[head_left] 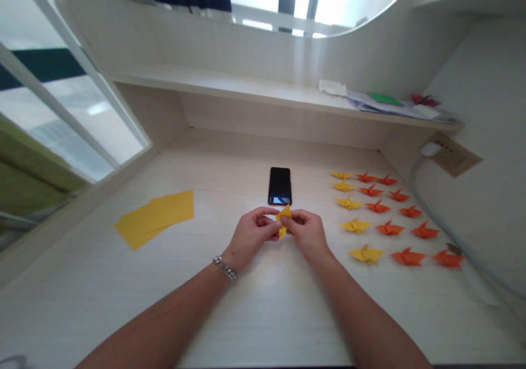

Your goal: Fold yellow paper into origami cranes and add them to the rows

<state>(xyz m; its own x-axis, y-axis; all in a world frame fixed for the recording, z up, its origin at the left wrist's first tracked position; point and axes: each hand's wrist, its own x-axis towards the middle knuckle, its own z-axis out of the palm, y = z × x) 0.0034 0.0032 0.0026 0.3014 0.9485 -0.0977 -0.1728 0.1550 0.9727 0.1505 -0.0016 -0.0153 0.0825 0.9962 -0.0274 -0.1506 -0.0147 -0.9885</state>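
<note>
Between my two hands is a small folded piece of yellow origami paper (284, 213), held above the desk just in front of the phone. My left hand (255, 231) pinches it from the left with thumb and fingers, a chain bracelet on that wrist. From the other side, my right hand (306, 231) grips the same piece between thumb and index finger. The fingers cover part of its lower half. Finished paper cranes stand in rows on the right: a column of yellow cranes (355, 225) and two columns of orange cranes (389, 228).
Yellow paper sheets (156, 217) lie overlapped at the left. A black phone (280, 186) rests beyond my hands. A cable (441, 221) runs from the wall socket (454, 154) along the right side. Papers (394, 106) sit on the shelf (246, 88) above.
</note>
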